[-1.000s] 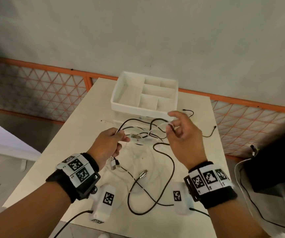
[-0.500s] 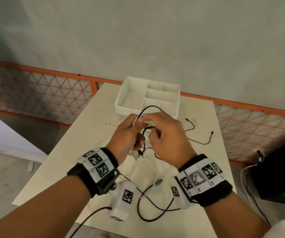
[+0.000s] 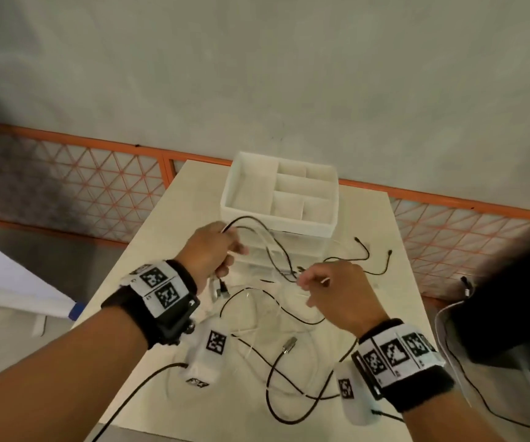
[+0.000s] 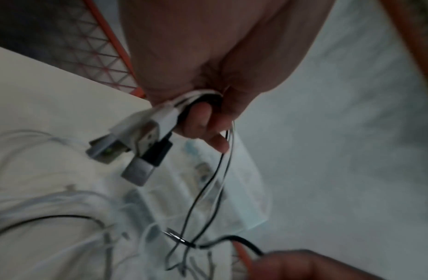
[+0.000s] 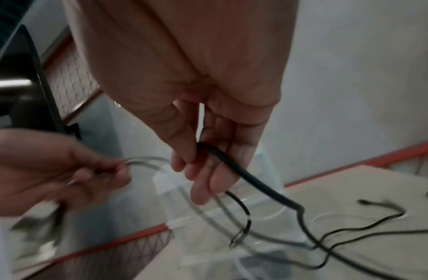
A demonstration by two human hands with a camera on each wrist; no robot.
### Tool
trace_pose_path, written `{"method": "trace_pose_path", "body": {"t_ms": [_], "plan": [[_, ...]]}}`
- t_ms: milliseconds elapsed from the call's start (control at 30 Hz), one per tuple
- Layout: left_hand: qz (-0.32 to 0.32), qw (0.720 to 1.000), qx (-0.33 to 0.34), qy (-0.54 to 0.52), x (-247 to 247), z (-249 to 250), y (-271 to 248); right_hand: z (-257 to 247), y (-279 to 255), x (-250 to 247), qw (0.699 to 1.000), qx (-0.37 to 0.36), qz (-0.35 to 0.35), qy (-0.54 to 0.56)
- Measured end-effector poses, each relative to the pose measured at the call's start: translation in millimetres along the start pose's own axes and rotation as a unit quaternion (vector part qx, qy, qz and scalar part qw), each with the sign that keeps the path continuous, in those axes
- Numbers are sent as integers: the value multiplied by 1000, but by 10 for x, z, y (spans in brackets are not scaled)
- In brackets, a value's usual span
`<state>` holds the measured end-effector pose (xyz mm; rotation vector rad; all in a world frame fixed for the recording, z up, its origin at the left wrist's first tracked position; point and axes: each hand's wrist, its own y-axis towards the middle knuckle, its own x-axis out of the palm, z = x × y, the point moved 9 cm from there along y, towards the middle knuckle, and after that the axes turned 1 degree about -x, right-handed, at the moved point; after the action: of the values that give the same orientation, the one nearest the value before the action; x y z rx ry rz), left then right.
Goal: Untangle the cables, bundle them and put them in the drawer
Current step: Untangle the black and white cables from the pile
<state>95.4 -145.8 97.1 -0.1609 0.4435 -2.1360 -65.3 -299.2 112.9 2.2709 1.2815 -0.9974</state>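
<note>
The hands have drawn apart since the earlier frame, the left hand [image 3: 207, 253] gripping gathered plug ends while the right hand [image 3: 337, 293] pinches a black cable [image 5: 253, 183] above the table [image 3: 168, 237], still untangling; next, probably, freeing crossings before bundling for the drawer [image 3: 317, 226].

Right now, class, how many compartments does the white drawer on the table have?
6. In the drawer: one tall compartment on the left; on the right, two back compartments, one wide middle compartment, two front compartments. None seems hidden.
</note>
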Motion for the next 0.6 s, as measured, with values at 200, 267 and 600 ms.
{"method": "trace_pose_path", "body": {"t_ms": [200,267,600], "plan": [[-87,993,78,-16,566,257,-202,-578,56,-10,964,-7,7,264],[-47,994,96,-28,508,227,-174,-600,56,-147,951,-10,38,308],[-103,990,27,-92,648,55,-197,-539,33,-41,967,-30,75,243]]}}
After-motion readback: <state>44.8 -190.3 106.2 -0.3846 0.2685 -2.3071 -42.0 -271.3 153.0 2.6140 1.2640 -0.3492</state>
